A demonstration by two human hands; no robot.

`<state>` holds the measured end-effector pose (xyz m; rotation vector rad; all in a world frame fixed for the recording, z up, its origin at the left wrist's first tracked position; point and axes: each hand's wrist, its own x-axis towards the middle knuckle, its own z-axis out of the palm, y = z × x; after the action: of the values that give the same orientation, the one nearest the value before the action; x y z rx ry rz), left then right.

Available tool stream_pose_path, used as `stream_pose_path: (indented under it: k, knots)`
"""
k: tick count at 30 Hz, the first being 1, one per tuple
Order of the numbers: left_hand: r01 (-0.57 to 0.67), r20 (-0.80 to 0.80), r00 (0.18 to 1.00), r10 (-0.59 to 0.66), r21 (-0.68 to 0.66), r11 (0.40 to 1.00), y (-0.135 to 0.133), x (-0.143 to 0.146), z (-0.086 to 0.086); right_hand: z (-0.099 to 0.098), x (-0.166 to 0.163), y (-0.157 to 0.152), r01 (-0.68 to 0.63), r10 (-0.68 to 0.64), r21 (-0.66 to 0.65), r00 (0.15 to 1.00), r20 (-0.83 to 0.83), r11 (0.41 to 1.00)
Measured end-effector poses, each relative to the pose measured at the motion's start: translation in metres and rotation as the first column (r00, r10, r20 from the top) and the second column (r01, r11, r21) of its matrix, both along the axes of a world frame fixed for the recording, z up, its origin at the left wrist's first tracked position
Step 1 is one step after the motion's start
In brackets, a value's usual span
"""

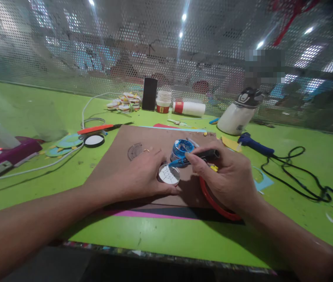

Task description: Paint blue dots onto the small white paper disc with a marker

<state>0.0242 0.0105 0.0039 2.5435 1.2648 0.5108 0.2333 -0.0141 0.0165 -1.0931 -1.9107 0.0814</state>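
A small white round disc (169, 175) with a dark spider-web pattern drawn on it lies on a brown sheet of cardboard (110, 164). My left hand (138, 170) is closed round its left side, thumb at the lower edge. In my right hand (226, 172) is a marker (184, 159) with a blue front and a black rear end, held slantwise. Its point touches or hovers just over the disc's upper rim; I cannot tell which. Right behind the disc stands a round blue container (183, 145). A red ring-shaped rim (213, 199) shows partly under my right hand.
A grey protractor (134, 152) lies left of my fingers. Further back are a phone (149, 94), a paper cup (189, 108) on its side and a white bottle (236, 117). A glue gun (256, 145) with black cable lies right; a purple power strip (9, 156) sits left.
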Motion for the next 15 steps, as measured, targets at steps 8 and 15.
stream_pose_path:
  k: [8,15]
  knots:
    - [-0.023,-0.022,0.999,0.023,0.017,1.0,-0.0003,0.0004,-0.0007,0.0004,-0.0001,0.001,-0.001,-0.001,0.028,0.999,0.041,1.0]
    - [-0.041,-0.012,0.999,0.04,-0.082,0.996,-0.0014,0.001,0.0075,0.0037,-0.0055,-0.004,-0.056,0.057,0.072,0.998,-0.003,0.996]
